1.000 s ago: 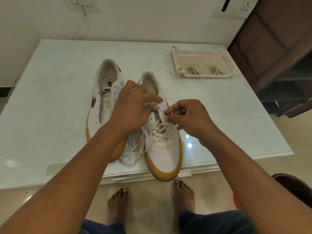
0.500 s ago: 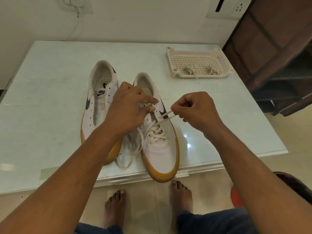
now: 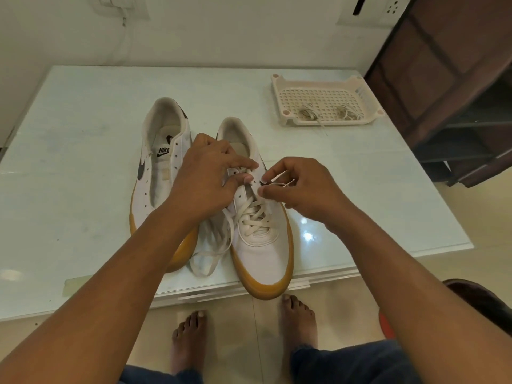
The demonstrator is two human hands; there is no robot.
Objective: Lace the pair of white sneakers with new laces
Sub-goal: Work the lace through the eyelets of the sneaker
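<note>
Pale glass-topped table [image 3: 83, 134] against a white wall [image 3: 221, 29] — dark wooden shelving [image 3: 457, 79] right.

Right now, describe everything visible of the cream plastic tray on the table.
The cream perforated plastic tray is a shallow rectangle with a grid-holed floor, low walls and round corner posts. It sits on the pale glass-topped table near its far right corner. Two bundles of off-white laces lie inside by the near wall; one strand trails over onto the table.

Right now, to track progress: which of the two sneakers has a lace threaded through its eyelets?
The sneaker on the right: a white lace criss-crosses its lower eyelets. The sneaker on the left has bare eyelets.
</note>
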